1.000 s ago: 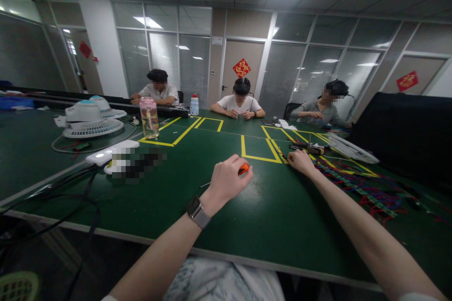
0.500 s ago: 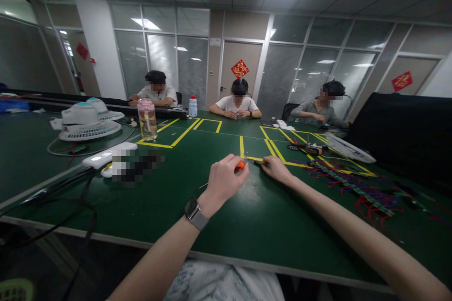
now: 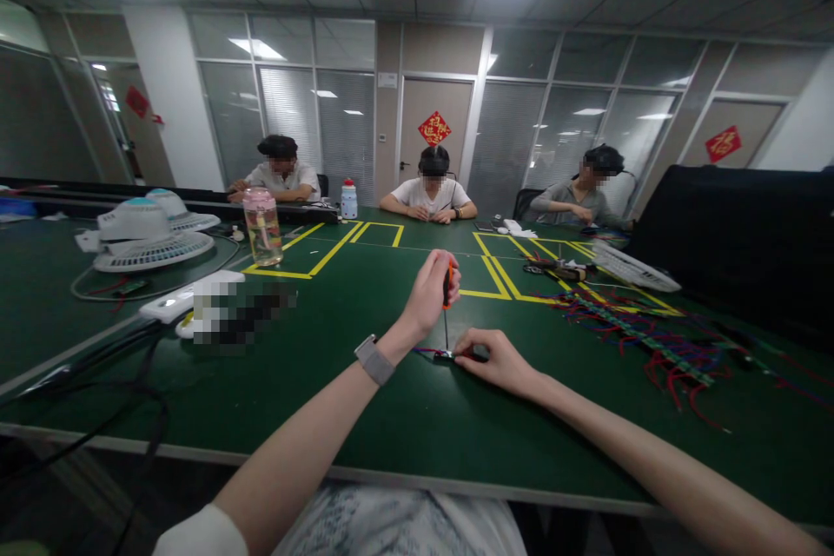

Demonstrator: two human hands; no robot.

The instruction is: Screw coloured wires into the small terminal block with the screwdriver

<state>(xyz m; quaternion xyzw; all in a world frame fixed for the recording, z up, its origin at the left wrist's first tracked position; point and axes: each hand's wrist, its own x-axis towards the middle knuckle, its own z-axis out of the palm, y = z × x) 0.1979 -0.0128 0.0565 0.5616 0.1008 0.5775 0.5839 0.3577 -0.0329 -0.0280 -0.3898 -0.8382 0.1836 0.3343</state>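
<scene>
My left hand point(image 3: 426, 295) is closed around the orange and black handle of a screwdriver point(image 3: 447, 282), which stands nearly upright. Its thin shaft points down, and the tip meets a small black connector point(image 3: 444, 357) on the green table, as far as I can tell. A red and blue wire point(image 3: 425, 351) runs out from the connector's left side. Pinched on the connector's right end are the fingers of my right hand point(image 3: 500, 358), which rests low on the table. Part of the connector is hidden under those fingers.
To the right lies a long bundle of red and blue wires on green boards point(image 3: 645, 343). A pink-lidded bottle point(image 3: 262, 230), white fans point(image 3: 153, 239) and a power strip point(image 3: 188, 295) are on the left. Yellow tape point(image 3: 334, 252) marks the table; several people sit across.
My left hand has turned the screwdriver from a slant to upright over the connector. My right hand has drawn the connector nearer to me. The view has shifted slightly.
</scene>
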